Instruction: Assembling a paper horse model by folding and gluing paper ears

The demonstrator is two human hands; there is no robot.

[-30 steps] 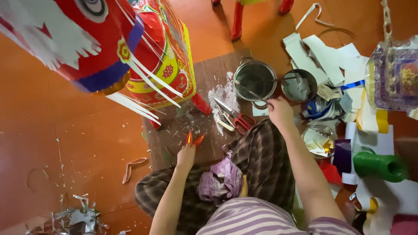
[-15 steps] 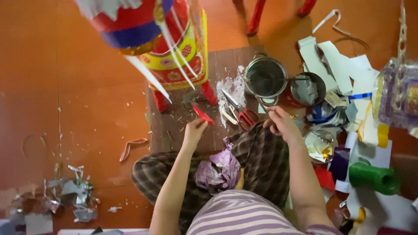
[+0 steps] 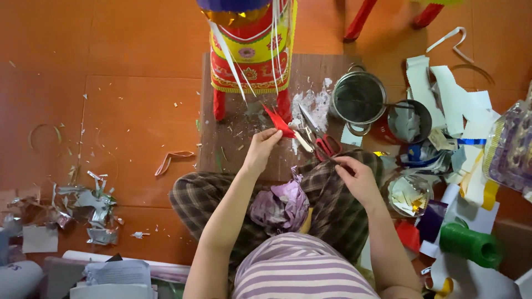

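forward, left hand (image 3: 260,150) pinching red paper (image 3: 279,122), arm outstretched

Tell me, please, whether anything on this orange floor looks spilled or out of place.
Yes. Crumpled silver foil scraps lie scattered across the orange floor at the left, and white paper flakes litter the brown board near the red-handled scissors. Nothing looks broken.

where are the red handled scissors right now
In the head view, the red-handled scissors lie on the brown board, just ahead of the right hand and beside the steel pot.
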